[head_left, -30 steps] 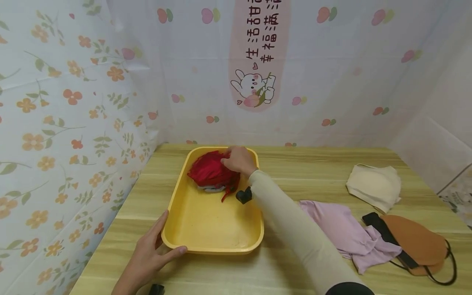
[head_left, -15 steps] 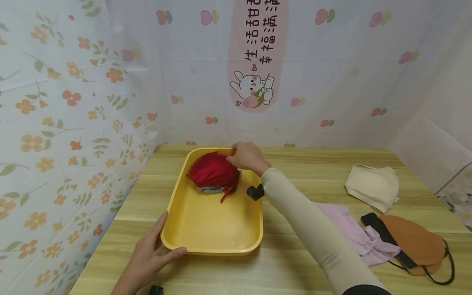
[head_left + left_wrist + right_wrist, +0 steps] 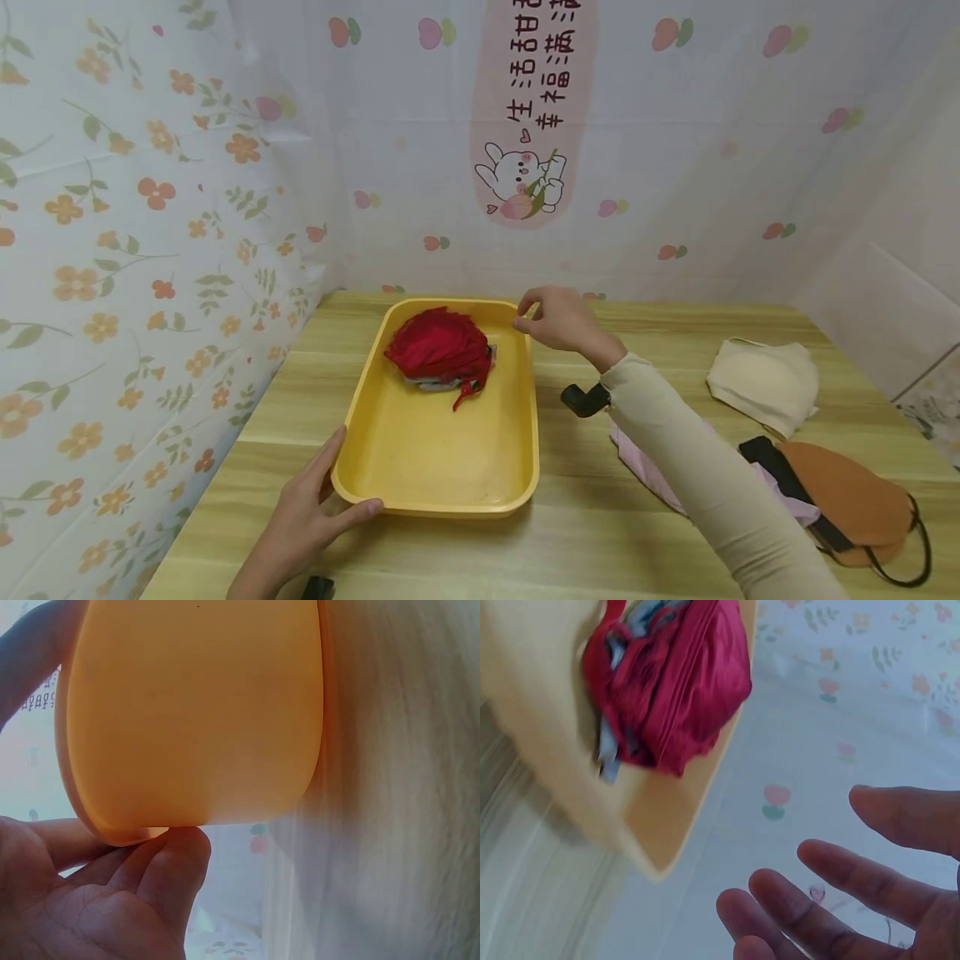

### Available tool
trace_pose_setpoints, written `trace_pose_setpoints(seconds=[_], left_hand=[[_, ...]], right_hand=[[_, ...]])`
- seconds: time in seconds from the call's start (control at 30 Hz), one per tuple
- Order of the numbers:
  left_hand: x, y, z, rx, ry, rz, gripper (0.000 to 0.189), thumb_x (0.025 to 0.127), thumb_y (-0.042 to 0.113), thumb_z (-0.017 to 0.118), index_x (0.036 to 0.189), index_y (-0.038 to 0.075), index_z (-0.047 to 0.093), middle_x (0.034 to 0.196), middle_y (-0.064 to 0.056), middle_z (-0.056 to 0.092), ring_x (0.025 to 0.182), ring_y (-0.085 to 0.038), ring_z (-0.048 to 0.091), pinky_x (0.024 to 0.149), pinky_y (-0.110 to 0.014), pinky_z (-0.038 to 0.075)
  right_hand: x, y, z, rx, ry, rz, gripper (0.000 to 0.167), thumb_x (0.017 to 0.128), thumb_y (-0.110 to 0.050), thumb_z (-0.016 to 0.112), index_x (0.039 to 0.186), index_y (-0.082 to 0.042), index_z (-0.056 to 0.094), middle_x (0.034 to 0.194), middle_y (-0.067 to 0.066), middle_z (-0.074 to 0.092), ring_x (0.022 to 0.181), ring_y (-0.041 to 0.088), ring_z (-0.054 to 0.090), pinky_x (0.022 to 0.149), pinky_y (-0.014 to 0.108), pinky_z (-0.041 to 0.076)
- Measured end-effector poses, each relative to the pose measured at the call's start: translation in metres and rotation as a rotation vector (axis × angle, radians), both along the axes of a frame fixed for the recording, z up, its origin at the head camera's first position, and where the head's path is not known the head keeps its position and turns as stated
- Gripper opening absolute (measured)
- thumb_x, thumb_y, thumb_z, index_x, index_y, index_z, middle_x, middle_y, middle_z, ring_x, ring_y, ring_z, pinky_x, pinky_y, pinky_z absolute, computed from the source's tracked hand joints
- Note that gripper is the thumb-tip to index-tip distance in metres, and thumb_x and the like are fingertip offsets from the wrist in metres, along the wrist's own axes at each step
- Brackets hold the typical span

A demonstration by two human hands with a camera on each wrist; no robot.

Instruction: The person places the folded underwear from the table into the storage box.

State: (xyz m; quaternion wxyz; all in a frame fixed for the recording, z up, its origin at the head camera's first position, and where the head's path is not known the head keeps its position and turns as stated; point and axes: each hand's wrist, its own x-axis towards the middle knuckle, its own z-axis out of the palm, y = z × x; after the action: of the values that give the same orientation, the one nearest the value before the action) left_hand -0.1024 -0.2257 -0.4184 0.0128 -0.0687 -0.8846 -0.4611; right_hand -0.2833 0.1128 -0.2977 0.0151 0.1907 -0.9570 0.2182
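A yellow plastic bin stands on the wooden table, with a crumpled, shiny red cloth bundle at its far end. Grey material shows under the red cloth, and a short red strap trails from it. My left hand holds the bin's near left corner, thumb along the front rim and fingers at the left side. In the left wrist view, those fingers bend against the rim. My right hand hovers by the far right corner of the bin, fingers loosely bent and holding nothing; the right wrist view shows them spread apart.
At the right of the table lie a lilac cloth, partly hidden by my right sleeve, a cream cloth pouch and an orange-brown eye mask with black straps. Printed curtains rise behind and at both sides.
My right hand has left the red cloth bundle and moved rightward to the bin's far right corner. The bundle stays in the bin; my left hand keeps its place.
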Motion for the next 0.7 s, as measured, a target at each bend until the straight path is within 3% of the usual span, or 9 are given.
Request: trace_pose_setpoints(seconds=[0.13, 0.23, 0.4, 0.5, 0.7], left_hand=[[0.0, 0.0, -0.001, -0.002, 0.004, 0.0, 0.107, 0.082, 0.029, 0.084, 0.16, 0.0, 0.018, 0.162, -0.029, 0.027, 0.142, -0.043, 0.044, 0.108, -0.049, 0.048], [0.0, 0.0, -0.001, -0.001, 0.007, 0.004, 0.107, 0.082, 0.029, 0.084, 0.16, -0.001, 0.018, 0.162, -0.029, 0.027, 0.142, -0.043, 0.044, 0.107, -0.049, 0.048], [0.001, -0.001, 0.0, -0.001, -0.006, 0.011, 0.108, 0.082, 0.03, 0.085, 0.16, 0.0, 0.017, 0.162, -0.029, 0.027, 0.142, -0.043, 0.043, 0.108, -0.049, 0.048], [0.002, -0.002, 0.001, -0.014, -0.007, 0.02, 0.107, 0.082, 0.03, 0.084, 0.16, 0.001, 0.018, 0.162, -0.029, 0.027, 0.142, -0.042, 0.042, 0.108, -0.049, 0.048], [0.0, 0.0, -0.001, 0.013, 0.004, 0.008, 0.107, 0.082, 0.03, 0.084, 0.16, 0.0, 0.018, 0.162, -0.029, 0.027, 0.143, -0.042, 0.042, 0.109, -0.049, 0.047]], right_hand=[[0.006, 0.022, 0.002, -0.018, -0.017, 0.037, 0.026, 0.094, -0.025, 0.068, 0.109, -0.005, 0.072, 0.089, 0.014, 0.077, 0.073, 0.022, 0.069, 0.068, 0.035, 0.057], [0.012, 0.038, 0.004, -0.001, -0.056, 0.167, 0.025, 0.095, -0.02, 0.068, 0.114, -0.004, 0.071, 0.091, 0.015, 0.076, 0.075, 0.023, 0.071, 0.07, 0.037, 0.062], [0.024, 0.062, 0.006, 0.148, -0.297, 0.393, 0.034, 0.098, -0.022, 0.065, 0.131, -0.014, 0.064, 0.11, 0.011, 0.073, 0.098, 0.025, 0.074, 0.088, 0.04, 0.063], [0.031, 0.074, 0.002, 0.185, -0.378, 0.411, 0.038, 0.098, -0.023, 0.065, 0.135, -0.017, 0.061, 0.116, 0.011, 0.071, 0.103, 0.024, 0.073, 0.091, 0.042, 0.061], [0.047, 0.102, -0.01, 0.126, -0.336, 0.368, 0.041, 0.093, -0.017, 0.07, 0.133, -0.014, 0.061, 0.113, 0.01, 0.071, 0.099, 0.02, 0.073, 0.084, 0.034, 0.062]])
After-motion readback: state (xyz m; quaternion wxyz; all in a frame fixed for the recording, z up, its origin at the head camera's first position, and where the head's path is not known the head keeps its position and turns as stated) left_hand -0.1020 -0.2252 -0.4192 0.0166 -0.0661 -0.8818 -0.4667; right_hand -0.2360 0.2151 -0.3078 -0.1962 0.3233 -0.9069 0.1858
